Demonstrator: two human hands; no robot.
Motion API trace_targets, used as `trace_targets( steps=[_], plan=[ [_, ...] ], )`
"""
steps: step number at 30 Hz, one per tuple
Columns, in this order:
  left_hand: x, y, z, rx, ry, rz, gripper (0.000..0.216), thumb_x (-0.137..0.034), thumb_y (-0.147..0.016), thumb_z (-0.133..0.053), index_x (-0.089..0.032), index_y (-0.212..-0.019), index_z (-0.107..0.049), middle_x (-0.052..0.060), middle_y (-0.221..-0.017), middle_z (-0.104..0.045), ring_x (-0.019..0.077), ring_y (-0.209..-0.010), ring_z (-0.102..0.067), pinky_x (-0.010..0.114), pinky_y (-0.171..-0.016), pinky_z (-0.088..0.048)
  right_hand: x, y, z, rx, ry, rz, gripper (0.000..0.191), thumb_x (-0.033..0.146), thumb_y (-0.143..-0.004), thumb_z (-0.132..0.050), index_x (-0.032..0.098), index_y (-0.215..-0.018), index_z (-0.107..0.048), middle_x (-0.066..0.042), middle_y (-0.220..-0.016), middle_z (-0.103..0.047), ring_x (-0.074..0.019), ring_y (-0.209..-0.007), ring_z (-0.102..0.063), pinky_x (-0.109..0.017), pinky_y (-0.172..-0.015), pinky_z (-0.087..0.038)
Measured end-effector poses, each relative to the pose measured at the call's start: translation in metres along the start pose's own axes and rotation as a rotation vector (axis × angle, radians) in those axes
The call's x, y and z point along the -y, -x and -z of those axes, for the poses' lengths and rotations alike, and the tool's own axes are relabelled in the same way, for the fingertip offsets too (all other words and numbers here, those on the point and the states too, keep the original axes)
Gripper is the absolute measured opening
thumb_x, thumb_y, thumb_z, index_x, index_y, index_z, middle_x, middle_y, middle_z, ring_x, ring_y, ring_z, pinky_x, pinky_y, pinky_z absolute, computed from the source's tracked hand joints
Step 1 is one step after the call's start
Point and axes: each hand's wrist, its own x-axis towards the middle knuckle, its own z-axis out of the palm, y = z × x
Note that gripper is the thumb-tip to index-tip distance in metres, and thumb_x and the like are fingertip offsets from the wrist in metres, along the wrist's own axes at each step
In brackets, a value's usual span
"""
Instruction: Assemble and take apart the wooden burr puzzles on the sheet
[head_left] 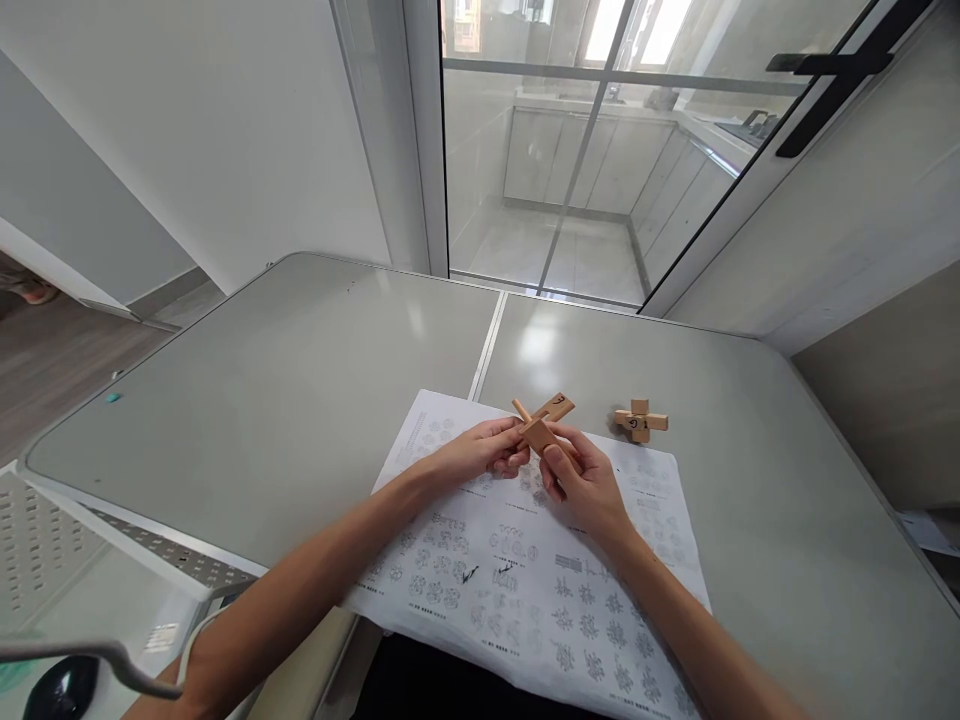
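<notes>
My left hand and my right hand meet above a printed instruction sheet, both closed on a small cluster of wooden puzzle bars. The bars cross each other; one flat bar sticks up to the right with a dark mark on it. My left fingers pinch the bars from the left, my right thumb and fingers grip them from the right. A second, assembled wooden cross piece lies on the table just beyond the sheet's right corner, a short way right of my hands.
The grey folding table has a seam down its middle. A glass door and white walls stand behind it. A perforated metal shelf and a black mouse sit low at the left.
</notes>
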Motion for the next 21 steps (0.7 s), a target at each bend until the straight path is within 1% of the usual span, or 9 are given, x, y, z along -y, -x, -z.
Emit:
trace_targets(
  steps=[4,9,13,16,19,21],
  plan=[
    [-0.003,0.001,-0.001,0.034,0.068,0.042,0.036,-0.053,-0.098,-0.063,-0.017,-0.095,-0.062,-0.006,-0.066,-0.036,0.0093,-0.055,-0.024,0.027,-0.055,-0.026,0.000,0.000,0.002,0.040,-0.017,0.004,0.041,0.056,-0.096,-0.069,0.024,-0.121,-0.069,0.006,-0.059,-0.056,-0.0106,-0.045,-0.043,-0.027,-0.047,-0.040],
    [-0.008,0.002,0.001,0.068,0.114,0.083,0.026,-0.039,-0.100,-0.060,-0.017,-0.088,-0.059,-0.007,-0.065,-0.029,0.0091,-0.055,-0.020,0.025,-0.055,-0.024,0.003,-0.001,0.003,0.067,-0.047,0.020,0.041,0.058,-0.097,-0.067,0.025,-0.121,-0.070,0.005,-0.063,-0.057,-0.0104,-0.046,-0.044,-0.028,-0.048,-0.041],
    [-0.011,0.003,0.000,0.108,0.097,0.115,0.028,-0.041,-0.103,-0.055,-0.017,-0.092,-0.062,-0.007,-0.065,-0.027,0.0105,-0.056,-0.019,0.026,-0.055,-0.024,0.002,-0.002,0.004,0.055,-0.072,0.036,0.040,0.058,-0.096,-0.068,0.025,-0.119,-0.072,0.003,-0.068,-0.059,-0.0105,-0.047,-0.045,-0.028,-0.049,-0.041],
    [-0.012,0.004,-0.001,0.112,0.103,0.115,0.028,-0.043,-0.103,-0.055,-0.017,-0.095,-0.063,-0.007,-0.064,-0.027,0.0106,-0.055,-0.019,0.025,-0.054,-0.026,0.001,-0.003,0.004,0.039,-0.079,0.029,0.040,0.058,-0.096,-0.069,0.026,-0.120,-0.072,0.003,-0.069,-0.060,-0.0110,-0.049,-0.045,-0.029,-0.051,-0.043],
    [-0.012,0.003,-0.001,0.092,0.142,0.101,0.026,-0.039,-0.102,-0.059,-0.017,-0.087,-0.060,-0.007,-0.064,-0.026,0.0092,-0.053,-0.021,0.023,-0.053,-0.027,0.000,-0.003,0.004,0.033,-0.096,0.015,0.041,0.057,-0.099,-0.065,0.025,-0.124,-0.071,0.003,-0.069,-0.059,-0.0108,-0.050,-0.045,-0.028,-0.051,-0.043],
    [-0.012,0.002,0.000,0.068,0.179,0.093,0.026,-0.035,-0.101,-0.060,-0.017,-0.081,-0.057,-0.007,-0.063,-0.027,0.0085,-0.053,-0.020,0.022,-0.052,-0.028,0.000,-0.003,0.004,0.027,-0.115,0.007,0.040,0.056,-0.102,-0.062,0.026,-0.127,-0.069,0.002,-0.073,-0.062,-0.0110,-0.051,-0.047,-0.026,-0.050,-0.041]
  ],
)
